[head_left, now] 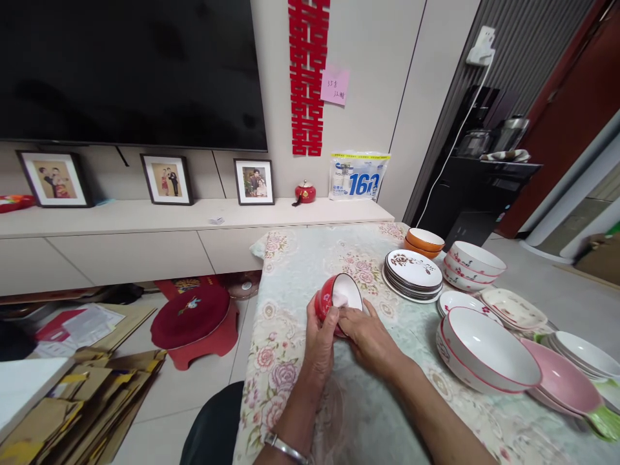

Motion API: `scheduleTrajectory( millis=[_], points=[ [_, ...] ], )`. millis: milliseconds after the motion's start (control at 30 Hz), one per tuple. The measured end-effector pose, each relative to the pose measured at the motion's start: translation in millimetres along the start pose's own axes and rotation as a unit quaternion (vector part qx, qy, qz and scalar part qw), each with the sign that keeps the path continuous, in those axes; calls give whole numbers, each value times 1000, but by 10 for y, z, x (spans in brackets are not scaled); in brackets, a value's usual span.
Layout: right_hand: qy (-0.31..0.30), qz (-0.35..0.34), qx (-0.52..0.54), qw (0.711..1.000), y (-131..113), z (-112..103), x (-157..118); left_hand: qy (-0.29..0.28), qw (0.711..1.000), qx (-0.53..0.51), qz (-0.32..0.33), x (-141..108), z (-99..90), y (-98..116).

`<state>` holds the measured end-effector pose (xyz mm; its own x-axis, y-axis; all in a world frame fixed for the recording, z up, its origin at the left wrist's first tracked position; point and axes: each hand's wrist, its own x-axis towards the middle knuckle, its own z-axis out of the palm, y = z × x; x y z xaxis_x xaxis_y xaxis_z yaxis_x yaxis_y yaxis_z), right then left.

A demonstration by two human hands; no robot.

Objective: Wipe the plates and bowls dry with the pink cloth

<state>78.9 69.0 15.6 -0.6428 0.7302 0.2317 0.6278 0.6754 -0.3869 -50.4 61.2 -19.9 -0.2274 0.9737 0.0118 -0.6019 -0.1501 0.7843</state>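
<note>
A small red bowl (327, 298) with a white inside is tilted above the flowered tablecloth, its opening facing right. My left hand (320, 336) grips the bowl from its left side and from below, thumb near the rim. A pale cloth or tissue (340, 301) lies inside the bowl. My right hand (365, 329) is at the bowl's near right rim, its fingers curled inward over the cloth; the fingertips are partly hidden. More red shows under the bowl, mostly covered by my hands.
Right of my hands stand stacked dark-rimmed plates (414, 268), orange bowls (425, 239), white patterned bowls (477, 258), large red-rimmed bowls (489, 345) and pink dishes (562, 374). A red stool (194, 316) and flattened cardboard (82, 400) are on the floor at left.
</note>
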Motion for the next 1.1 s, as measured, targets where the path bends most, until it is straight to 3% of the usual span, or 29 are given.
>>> scheduleTrajectory(
  millis=[67, 167, 267, 333, 400, 500, 633, 733, 867, 933, 1000, 1100],
  points=[
    [11, 18, -4, 1000, 16, 12, -8, -14, 1000, 3, -5, -14, 8, -7],
    [56, 40, 104, 992, 7, 84, 1, -42, 999, 24, 14, -33, 11, -42],
    [126, 68, 250, 958, -29, 152, 24, -64, 996, 46, 36, -47, 17, -67],
    [133, 65, 296, 944, -50, 161, 38, -58, 996, 52, 37, -54, 21, -61],
    [103, 32, 277, 955, -57, 136, 42, -38, 998, 48, 29, -58, 23, -37],
    [43, -23, 149, 988, -42, 61, 26, -5, 1000, 26, -4, -61, 29, 15],
    [11, 5, -2, 1000, -11, -13, -4, -10, 999, 0, -32, -61, 51, 51],
    [19, 18, 37, 999, -10, 23, -4, -16, 1000, 14, -21, -64, 59, 18],
    [111, 46, 186, 975, -46, 127, 23, -31, 999, 33, 4, -72, 44, -54],
    [129, 45, 229, 964, -69, 137, 37, -36, 999, 27, 10, -74, 36, -61],
    [94, 12, 227, 969, -82, 102, 43, -24, 1000, 14, 4, -73, 37, -37],
    [22, -37, 135, 990, -69, 14, 29, 4, 1000, -10, -22, -72, 54, 30]
  ],
)
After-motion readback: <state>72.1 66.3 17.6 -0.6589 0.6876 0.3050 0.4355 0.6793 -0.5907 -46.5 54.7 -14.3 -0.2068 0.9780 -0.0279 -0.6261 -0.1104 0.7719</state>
